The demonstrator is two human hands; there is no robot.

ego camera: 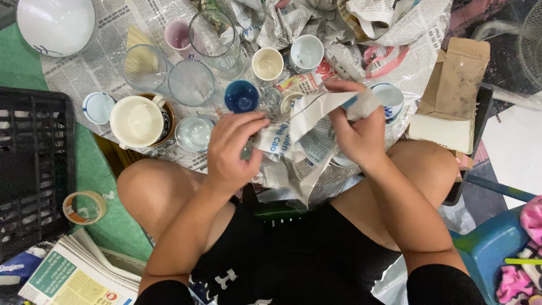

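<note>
On a newspaper-covered floor (84, 73) crowded with cups and glasses, a seated person's left hand (234, 149) and right hand (358, 133) pinch shut on a crumpled newspaper bundle (307, 116), light, soft, likely cushioning something fragile, near the spread's front edge.

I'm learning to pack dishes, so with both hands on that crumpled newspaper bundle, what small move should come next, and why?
Probably fold the loose flap under the right hand down over the newspaper bundle. The left hand already pinches the other side, and the paper still stands open and crumpled between them.
</note>
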